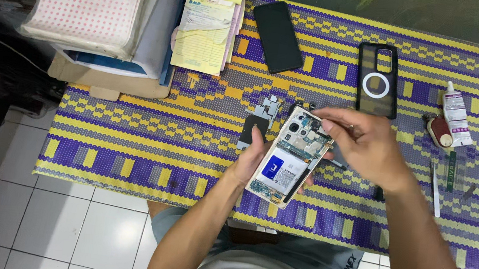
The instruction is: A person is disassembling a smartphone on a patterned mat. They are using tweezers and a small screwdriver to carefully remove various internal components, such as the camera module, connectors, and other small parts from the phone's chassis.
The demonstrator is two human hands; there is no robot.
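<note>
Head view, hidden parts: the underside of the opened phone (pixel 290 156) is covered by the left hand (pixel 254 157); whatever thin tool the right hand (pixel 363 144) pinches is too small to make out.
Cut off: the table's (pixel 130 140) right end runs out of frame; the far edge sits in shadow.
Opened phone: back cover off, pale frame, camera cluster at the top, blue-and-white battery in the middle, circuit boards showing at both ends. Tilted, held above the table's near edge, about mid-length.
Left hand: clamped around the phone's lower left side.
Right hand: fingers pinched together over the phone's top right corner.
Loose part: small dark and silver piece (pixel 258 121) on the table, just left of the phone.
Far edge: black phone (pixel 277 37) face up; dark case with white ring (pixel 377 79).
Right end: glue tube (pixel 456 114), slim tools (pixel 436 190).
Far left corner: yellow receipt pads (pixel 207 25), dotted sheets (pixel 89 0).
</note>
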